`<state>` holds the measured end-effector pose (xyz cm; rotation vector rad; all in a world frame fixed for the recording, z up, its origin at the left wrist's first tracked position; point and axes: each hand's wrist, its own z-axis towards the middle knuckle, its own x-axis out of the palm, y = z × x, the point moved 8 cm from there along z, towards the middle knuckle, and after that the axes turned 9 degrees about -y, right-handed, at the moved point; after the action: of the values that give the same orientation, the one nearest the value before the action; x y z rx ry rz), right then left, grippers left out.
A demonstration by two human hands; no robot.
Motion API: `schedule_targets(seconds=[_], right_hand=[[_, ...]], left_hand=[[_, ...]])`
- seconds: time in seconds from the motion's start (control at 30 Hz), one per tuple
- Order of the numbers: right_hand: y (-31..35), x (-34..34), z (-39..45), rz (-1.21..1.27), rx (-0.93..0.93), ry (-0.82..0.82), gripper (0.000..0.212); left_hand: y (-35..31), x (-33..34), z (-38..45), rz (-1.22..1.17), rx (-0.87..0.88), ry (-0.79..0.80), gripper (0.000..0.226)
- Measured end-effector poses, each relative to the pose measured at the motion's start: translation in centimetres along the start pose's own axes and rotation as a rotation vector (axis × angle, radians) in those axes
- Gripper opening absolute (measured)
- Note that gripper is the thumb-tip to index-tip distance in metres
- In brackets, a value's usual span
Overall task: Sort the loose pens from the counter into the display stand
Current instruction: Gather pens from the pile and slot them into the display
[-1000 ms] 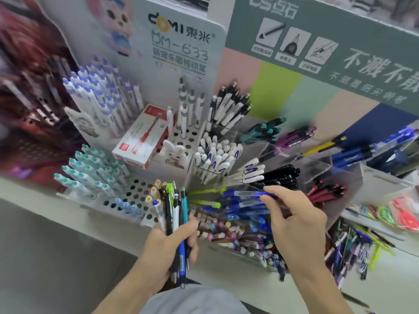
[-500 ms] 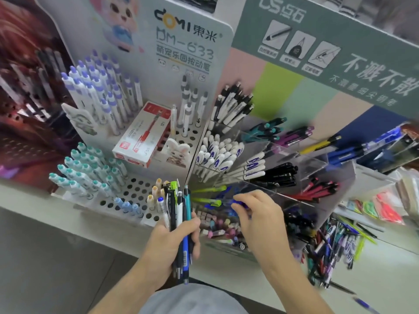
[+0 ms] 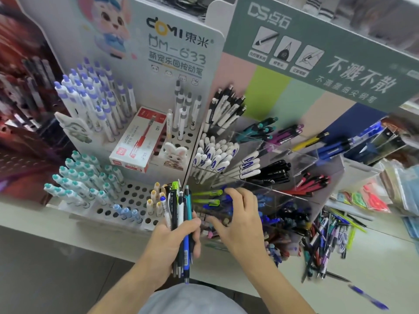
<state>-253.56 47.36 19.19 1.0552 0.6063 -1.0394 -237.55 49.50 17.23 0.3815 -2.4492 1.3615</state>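
Left hand [image 3: 169,243]: I see its fingers curled round a mixed pen bundle [image 3: 180,225], held upright just left of the clear display stand [image 3: 303,168], probably as stock.
Right hand [image 3: 238,219]: fingers spread, empty, over the stand's front compartment.
Loose pens [image 3: 324,243]: heaped right of the stand, unsorted.

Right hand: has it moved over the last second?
Yes. The right hand has drawn back from the clear display stand toward the left hand's pen bundle.
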Motion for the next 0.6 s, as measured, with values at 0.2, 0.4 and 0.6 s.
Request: schedule_targets(seconds=[0.2,0.4,0.6], right_hand=[[-1.0,-1.2,3.1,0.127,0.097,-0.061,0.035],[-1.0,-0.9,1.3,0.166,0.141,0.025,0.079],[0.9,0.1,-0.4,-0.022,0.067,-0.155,0.085]], left_hand=[[-0.1,0.3,0.0,0.004,-0.029,0.027,0.011],[-0.1,0.0,0.2,-0.013,-0.034,0.021,0.015],[0.1,-0.1,0.5,0.001,-0.039,0.007,0.022]])
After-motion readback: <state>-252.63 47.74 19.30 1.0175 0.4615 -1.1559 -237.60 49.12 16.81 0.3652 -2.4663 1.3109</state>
